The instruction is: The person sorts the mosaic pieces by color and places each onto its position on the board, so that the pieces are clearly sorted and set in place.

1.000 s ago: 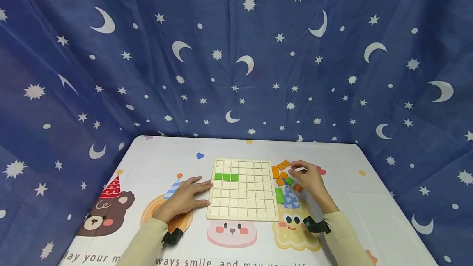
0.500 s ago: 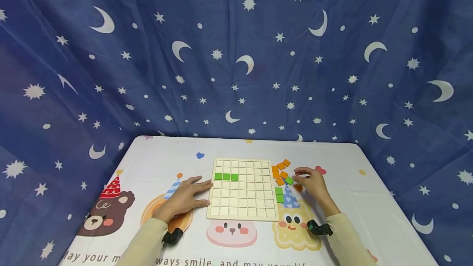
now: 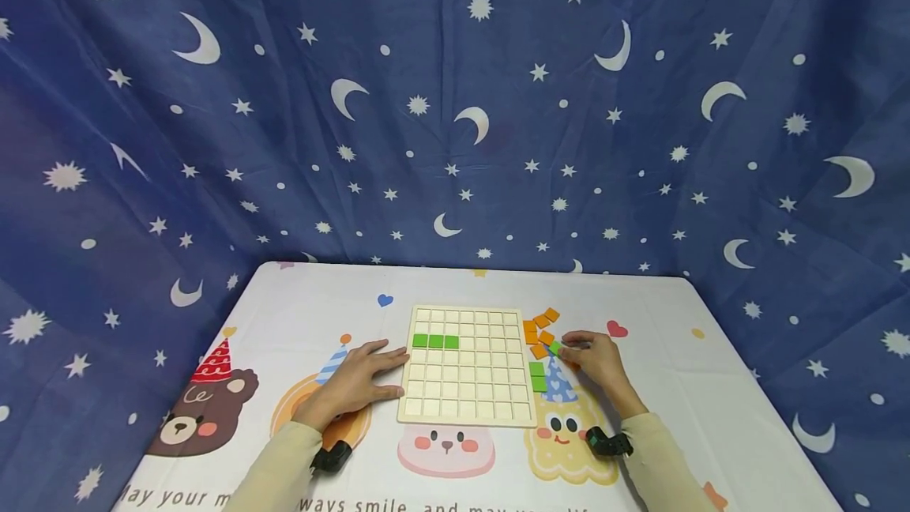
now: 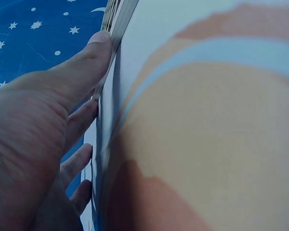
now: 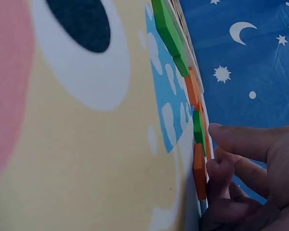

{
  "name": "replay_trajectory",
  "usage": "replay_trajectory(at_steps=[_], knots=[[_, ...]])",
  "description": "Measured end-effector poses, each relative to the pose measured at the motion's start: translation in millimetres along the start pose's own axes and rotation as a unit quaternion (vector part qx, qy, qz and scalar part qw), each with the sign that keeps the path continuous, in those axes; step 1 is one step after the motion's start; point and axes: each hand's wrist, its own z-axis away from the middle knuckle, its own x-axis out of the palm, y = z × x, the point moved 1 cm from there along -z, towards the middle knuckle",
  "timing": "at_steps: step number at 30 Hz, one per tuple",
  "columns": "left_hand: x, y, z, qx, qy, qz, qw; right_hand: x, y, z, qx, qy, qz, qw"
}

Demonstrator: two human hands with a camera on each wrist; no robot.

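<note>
A pale wooden grid board [image 3: 465, 366] lies on the table, with a row of three green tiles [image 3: 436, 341] set in its left part. My left hand [image 3: 359, 379] rests at the board's left edge; in the left wrist view the thumb [image 4: 89, 60] touches the edge. Beside the board's right side, my right hand [image 3: 593, 355] has its fingertips at a loose green tile [image 3: 554, 348]. In the right wrist view, the thumb [image 5: 241, 139] is close to that green tile [image 5: 198, 126], which still lies flat. An orange tile [image 5: 199, 171] is partly under the hand.
Several orange tiles [image 3: 546, 337] lie scattered along the board's upper right side. Two green tiles [image 3: 537, 377] lie lower down beside the same edge. The white tablecloth [image 3: 284, 291] carries printed cartoon figures, and a blue curtain [image 3: 455, 101] hangs behind.
My right hand first drew back a little to the right, then came down and left onto the loose green tile. The left hand and the board have stayed put.
</note>
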Motion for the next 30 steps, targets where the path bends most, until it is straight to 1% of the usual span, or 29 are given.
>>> replay_trajectory(at_steps=[3, 6, 17, 25, 30], knots=[[-0.1, -0.6, 0.9, -0.002, 0.001, 0.0, 1.0, 2.2, -0.8, 0.3, -0.001, 0.002, 0.019, 0.9998], [-0.2, -0.2, 1.6, -0.002, 0.001, 0.0, 1.0, 3.3, -0.9, 0.2, 0.0, 0.004, 0.026, 0.9996], [0.9, 0.3, 2.7, -0.006, -0.004, 0.006, 1.0, 3.8, -1.7, 3.2, 0.007, -0.009, 0.028, 0.9995], [-0.1, -1.0, -1.3, -0.003, 0.002, 0.004, 1.0, 3.6, -3.4, -0.3, 0.0, 0.001, 0.012, 0.9999], [1.7, -1.8, 0.2, -0.004, -0.001, 0.005, 1.0, 3.0, -4.3, 1.9, 0.002, 0.0, -0.002, 1.0]])
